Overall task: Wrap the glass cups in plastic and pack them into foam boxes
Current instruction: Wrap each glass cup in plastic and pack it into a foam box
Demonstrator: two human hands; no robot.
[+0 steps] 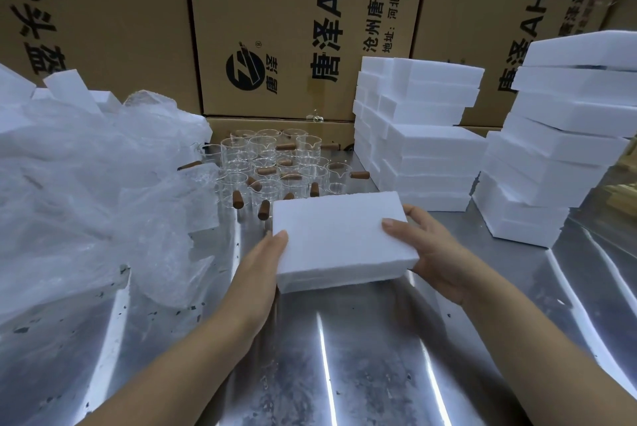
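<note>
Reaching over steel table (344,374) with both forearms, holding 1 foam box (337,239) over its middle. Pressing left hand (265,263) against box's left end, thumb curled on top; wrapping right hand (431,253) round right end, thumb on top, fingers beneath. Facing glass cups (275,163) with brown handles, standing clustered just behind box. Noting plastic (86,184) heaped at left, touching cups. Noting inner stack (420,136) and outer stack (551,157) of foam boxes rising at right, apart from held box. Reading "唐泽AH4" and "沧州唐泽通信" on cartons (275,29) walling table's far edge, beside round black logo. Showing bare steel between box and near edge.
</note>
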